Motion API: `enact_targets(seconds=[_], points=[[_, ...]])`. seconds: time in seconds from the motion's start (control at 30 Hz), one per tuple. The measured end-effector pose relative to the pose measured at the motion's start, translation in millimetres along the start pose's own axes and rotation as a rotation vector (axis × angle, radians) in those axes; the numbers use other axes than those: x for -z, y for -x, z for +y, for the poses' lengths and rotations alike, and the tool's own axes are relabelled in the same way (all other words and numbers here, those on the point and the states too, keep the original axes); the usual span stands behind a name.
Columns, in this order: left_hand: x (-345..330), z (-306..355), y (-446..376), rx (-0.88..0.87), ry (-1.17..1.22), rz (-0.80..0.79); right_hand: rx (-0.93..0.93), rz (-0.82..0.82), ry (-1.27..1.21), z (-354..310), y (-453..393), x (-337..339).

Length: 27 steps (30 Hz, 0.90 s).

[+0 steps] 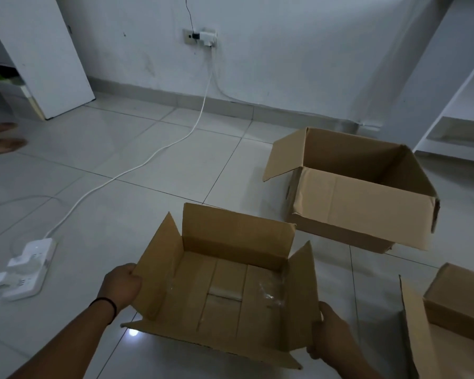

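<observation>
Pale tiled floor [137,187] lies beneath an open carton [230,291] whose side flaps the left hand [121,285] and right hand [330,333] grip.

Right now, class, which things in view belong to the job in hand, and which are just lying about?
Job in hand: open brown cardboard box with raised flaps; left grip holding its left flap; right grip holding its right flap.
Lying about: larger open brown cardboard box behind it; small brown cardboard box at the right edge; white plastic power strip; long white cable.
</observation>
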State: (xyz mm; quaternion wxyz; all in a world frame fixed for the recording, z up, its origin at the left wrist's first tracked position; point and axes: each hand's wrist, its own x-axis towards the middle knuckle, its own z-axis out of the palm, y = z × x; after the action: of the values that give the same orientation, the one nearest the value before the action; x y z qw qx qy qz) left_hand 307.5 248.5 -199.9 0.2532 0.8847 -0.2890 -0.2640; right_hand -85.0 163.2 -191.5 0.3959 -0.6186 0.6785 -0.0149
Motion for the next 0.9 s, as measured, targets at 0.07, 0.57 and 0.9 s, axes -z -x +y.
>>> enact_targets(seconds=[0.07, 0.57, 0.9], points=[[7.4, 1.0, 16.2, -0.017, 0.059, 0.052, 0.065, 0.035, 0.047, -5.3, 15.5, 3.2], [110.2, 113.4, 185.0, -0.372, 0.265, 0.201, 0.289, 0.465, -0.1, 28.4, 169.4, 140.3], [95.3, 251.7, 274.5, -0.622, 0.418, 0.073, 0.284, 0.803, -0.12, 82.9, 242.7, 275.2]])
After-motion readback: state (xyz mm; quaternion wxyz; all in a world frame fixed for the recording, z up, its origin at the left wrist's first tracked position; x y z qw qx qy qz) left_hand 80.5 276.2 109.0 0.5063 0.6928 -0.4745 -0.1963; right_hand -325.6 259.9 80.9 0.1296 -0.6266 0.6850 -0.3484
